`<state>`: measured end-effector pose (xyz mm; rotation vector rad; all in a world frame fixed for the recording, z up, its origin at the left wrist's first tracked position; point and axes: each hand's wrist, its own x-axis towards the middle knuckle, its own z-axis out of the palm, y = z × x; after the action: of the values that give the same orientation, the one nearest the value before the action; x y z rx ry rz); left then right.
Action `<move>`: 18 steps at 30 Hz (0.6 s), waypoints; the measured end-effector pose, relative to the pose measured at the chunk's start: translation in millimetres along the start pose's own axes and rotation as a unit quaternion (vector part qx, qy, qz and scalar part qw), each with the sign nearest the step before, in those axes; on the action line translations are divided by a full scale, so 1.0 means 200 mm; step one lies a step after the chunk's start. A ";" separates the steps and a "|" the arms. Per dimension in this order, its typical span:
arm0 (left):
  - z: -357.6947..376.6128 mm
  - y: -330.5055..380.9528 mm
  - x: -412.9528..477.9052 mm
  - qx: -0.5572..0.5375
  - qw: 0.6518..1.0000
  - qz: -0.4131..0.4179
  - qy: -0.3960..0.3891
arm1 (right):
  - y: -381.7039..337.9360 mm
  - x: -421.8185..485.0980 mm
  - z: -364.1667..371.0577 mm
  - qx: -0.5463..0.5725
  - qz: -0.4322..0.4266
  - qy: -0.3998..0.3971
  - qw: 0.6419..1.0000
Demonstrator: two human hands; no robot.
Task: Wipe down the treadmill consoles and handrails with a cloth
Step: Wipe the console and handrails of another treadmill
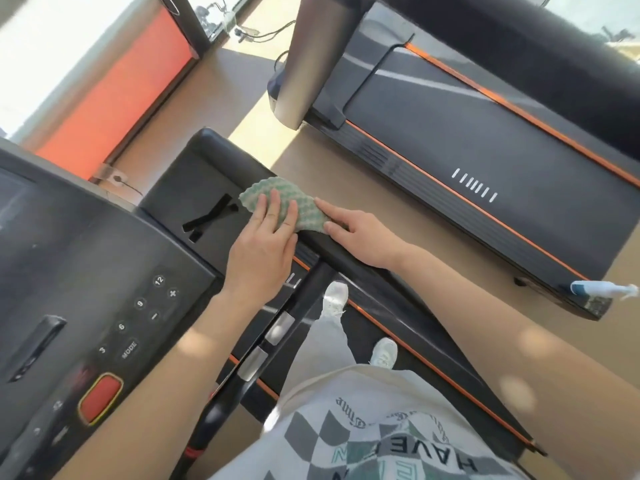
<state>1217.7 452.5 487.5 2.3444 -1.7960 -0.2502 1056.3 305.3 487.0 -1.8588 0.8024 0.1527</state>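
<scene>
On the black padded handrail [239,155] to the right of the console [104,258] lies a green-and-white waffle cloth [294,199], draped over the rail's rounded top. The left hand [261,245] lies flat on the cloth with its fingers straight and close together, pressing it onto the rail and gripping nothing. The right hand [363,233] rests along the rail just beside it, fingers stretched out, with forefinger and thumb touching the cloth's near edge; whether they pinch it cannot be told. The two hands lie close together but do not touch.

The console is dark, with round numbered buttons, a MODE key and a red button [100,396] framed in yellow near its lower end. Below the rail, two white shoes [335,296] stand on the treadmill's deck, which has an orange edge stripe. A second treadmill [467,143] stands across a strip of tan floor [329,174], and a spray bottle [588,289] lies on its near end.
</scene>
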 end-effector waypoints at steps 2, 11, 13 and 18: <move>0.03 0.07 -0.05 -0.016 1.000 0.004 0.015 | 0.05 -0.09 0.00 -0.011 0.003 0.013 1.000; 0.17 0.46 -0.15 -0.135 0.986 -0.015 0.099 | 0.33 -0.59 0.03 -0.040 0.006 0.115 0.993; 0.22 0.56 -0.20 -0.154 0.982 -0.017 0.111 | 0.38 -0.70 0.05 -0.044 0.003 0.149 0.988; 0.33 0.76 -0.33 -0.177 0.976 0.007 0.128 | 0.50 -0.93 0.11 -0.087 0.014 0.218 0.972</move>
<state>1043.0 474.5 461.1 2.0117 -1.5046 -0.2312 860.5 387.5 484.3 -2.0807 1.1451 -0.1828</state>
